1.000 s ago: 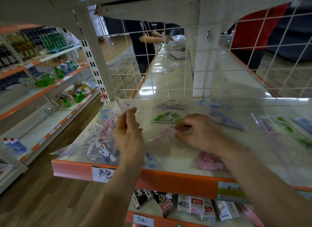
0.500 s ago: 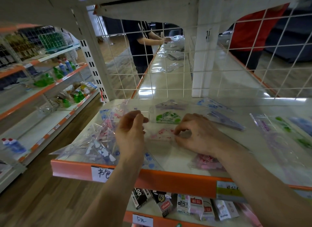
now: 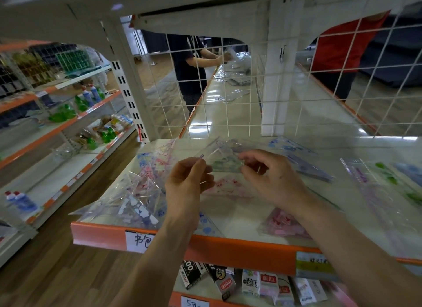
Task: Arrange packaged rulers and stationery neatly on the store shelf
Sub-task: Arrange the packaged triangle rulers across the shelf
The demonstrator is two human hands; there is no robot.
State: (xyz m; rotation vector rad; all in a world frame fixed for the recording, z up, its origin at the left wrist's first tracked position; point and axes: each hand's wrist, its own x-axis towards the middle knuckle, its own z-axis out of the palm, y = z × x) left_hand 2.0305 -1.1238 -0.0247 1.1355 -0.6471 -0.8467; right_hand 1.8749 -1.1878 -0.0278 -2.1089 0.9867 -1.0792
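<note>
Below the shelf's (image 3: 228, 249) orange front edge, small boxed stationery (image 3: 251, 282) crowded on the lower tier. On that front edge, a handwritten label (image 3: 139, 240) toward the left corner. Just behind the edge, a pink-printed packet (image 3: 283, 224) lying flat right of centre; at the left front corner, a loose heap of clear triangular set-square packets (image 3: 127, 199), overlapping and partly overhanging the side edge (hardly neat yet).

Above mid-shelf, left hand (image 3: 187, 188) and right hand (image 3: 271, 178) both pinching one clear packet with a green-printed ruler (image 3: 222, 161), thumb against fingers at opposite ends. Held up off the surface and roughly level, likely to square it and judge its slot before laying it down. Glossy, crinkly film, faint green motif inside, contents hard to read through the glare.

Further back toward the rear edge, blue-printed packets (image 3: 296, 160) spread flat; along the right side, long ruler packs (image 3: 388, 188) laid diagonally. Behind, a white wire grid (image 3: 228, 78) closing the back.
</note>
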